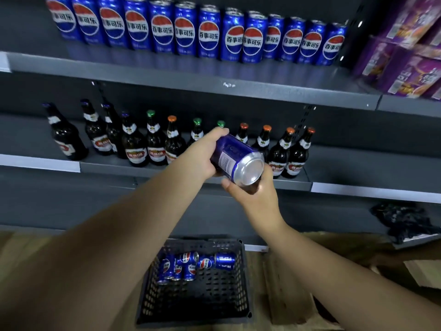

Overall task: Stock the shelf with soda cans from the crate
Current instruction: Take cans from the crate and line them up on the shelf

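Front and centre, before the middle shelf (107,167), we hold one blue soda can (237,160) in both hands, tipped on its side with its silver base turned toward us. Our left hand (202,154) reaches in from the lower left, its fingers curled round the can's far end. Our right hand (255,192) comes from the lower right and cups the base from below, thumb along the near side and fingers wrapped under. Behind the can, brown beer bottles (155,144) stand along the middle shelf, with bare board showing to their left and right. Above, the top shelf (167,75) carries a row of upright blue cans (186,32) running nearly its full width. A bare strip of board lies between that row and the shelf's front edge, and more bare board shows to the left of the first can. Past the row's right end, purple boxes (410,56) are stacked on the next bay. Below our arms, a black mesh crate (202,297) sits on the floor just before the shelving base. Several loose cans (188,265) lie on their sides in its far left part, and the near part shows bare mesh. Flattened cardboard (286,295) lies just beside the crate's right wall, and a blurred dark bundle (403,223) rests on a low shelf at far right.
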A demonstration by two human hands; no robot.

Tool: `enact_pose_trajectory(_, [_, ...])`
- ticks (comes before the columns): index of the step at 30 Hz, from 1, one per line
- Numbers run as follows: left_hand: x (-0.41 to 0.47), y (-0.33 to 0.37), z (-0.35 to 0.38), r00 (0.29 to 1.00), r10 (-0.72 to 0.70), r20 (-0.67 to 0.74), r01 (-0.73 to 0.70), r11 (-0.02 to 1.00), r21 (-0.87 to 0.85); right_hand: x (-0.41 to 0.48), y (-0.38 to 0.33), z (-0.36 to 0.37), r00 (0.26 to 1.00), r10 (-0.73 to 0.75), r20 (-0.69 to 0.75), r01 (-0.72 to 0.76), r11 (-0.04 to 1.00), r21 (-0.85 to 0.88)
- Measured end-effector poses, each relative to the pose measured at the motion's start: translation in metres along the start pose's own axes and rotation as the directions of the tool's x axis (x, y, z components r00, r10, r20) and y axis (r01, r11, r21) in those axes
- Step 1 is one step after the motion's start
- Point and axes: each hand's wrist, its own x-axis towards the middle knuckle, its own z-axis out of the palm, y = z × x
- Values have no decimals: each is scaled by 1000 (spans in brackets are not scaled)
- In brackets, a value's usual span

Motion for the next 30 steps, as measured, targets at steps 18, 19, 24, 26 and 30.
enact_pose_trajectory(18, [-41,50,-23,898,414,153,-440,859,261,41,-21,2,706,249,663,-521,817,247])
enact_pose_trajectory(19, [-42,51,-25,899,406,165,-436,865,249,40,-22,5,684,237,690,-544,796,266])
enact_pose_trajectory(24, [-41,55,-32,902,393,180,-426,880,212,37,-25,23,697,169,697,-572,718,397])
enact_pose_trajectory(26, [-40,55,-34,908,380,173,-413,883,224,37,-25,27,713,176,679,-570,710,415])
enact_pose_trajectory(30, [-35,51,-37,914,366,178,-402,881,250,36,-24,30,753,230,616,-558,720,412])
